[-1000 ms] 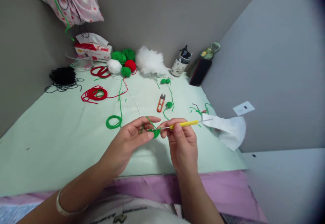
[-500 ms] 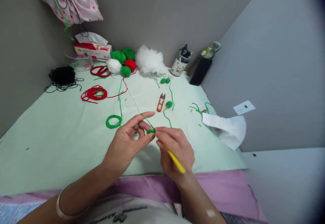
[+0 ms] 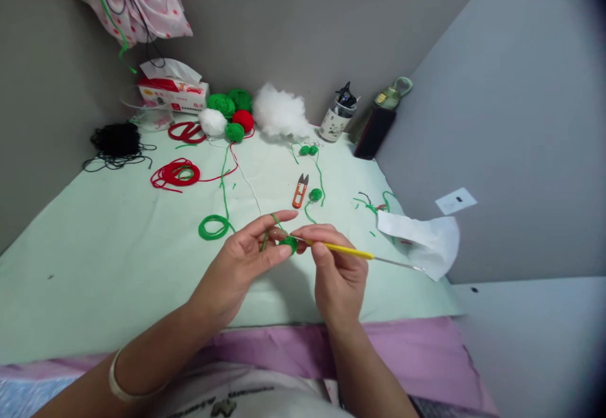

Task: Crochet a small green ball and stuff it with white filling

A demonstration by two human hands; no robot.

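Note:
My left hand [image 3: 241,250] pinches a small green crochet piece [image 3: 289,244] between thumb and fingers, with green yarn running over its raised index finger. In my right hand [image 3: 338,273] is a crochet hook [image 3: 348,251] with a yellow handle, gripped like a pencil. Its left tip meets the green piece, while its bare metal end points out to the right. A green yarn coil [image 3: 213,227] lies left of my hands. Beyond them are orange thread snips [image 3: 300,191] and a small green crocheted ball [image 3: 315,195] with a yarn tail.
At the back stand a tissue box [image 3: 175,94], yarn balls [image 3: 221,107], white stuffing [image 3: 280,112], a pen cup [image 3: 337,120] and a bottle [image 3: 388,97] behind a dark phone [image 3: 375,132]. Red scissors [image 3: 187,132], red yarn [image 3: 176,173] and black yarn [image 3: 116,140] lie left; white tissue [image 3: 421,241] lies right.
My right hand has turned the crochet hook from slanting down toward me to nearly level, pointing right. My left hand and the green piece have shifted slightly right.

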